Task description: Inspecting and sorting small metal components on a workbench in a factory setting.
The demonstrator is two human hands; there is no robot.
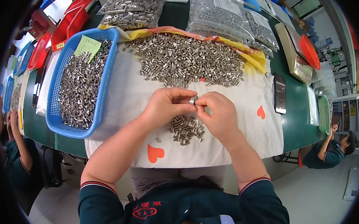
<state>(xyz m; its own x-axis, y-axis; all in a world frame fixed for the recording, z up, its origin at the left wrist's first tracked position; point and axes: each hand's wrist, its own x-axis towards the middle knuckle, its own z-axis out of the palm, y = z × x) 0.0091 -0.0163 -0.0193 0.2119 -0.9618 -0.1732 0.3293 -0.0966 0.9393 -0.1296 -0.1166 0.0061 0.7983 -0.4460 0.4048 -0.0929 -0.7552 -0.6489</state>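
Above the white cloth (123, 106), my left hand (163, 106) pinches a small silvery metal ring (193, 100) between thumb and fingers. My right hand (218, 112) is closed in a pinch right against the ring; its fingertips hide whatever is between them. Just below both hands lies a small heap of short metal cylinders (186, 129), with one loose cylinder (158, 140) to its left. A much larger pile of metal cylinders (189, 57) spreads over the cloth beyond my hands.
A blue perforated basket (49, 97) of metal cylinders stands at left, with a yellow-green note (87, 47) inside. Clear bags of metal parts (219, 18) line the far side. A dark phone (280, 93) lies at right. Co-workers (329, 149) sit on both sides.
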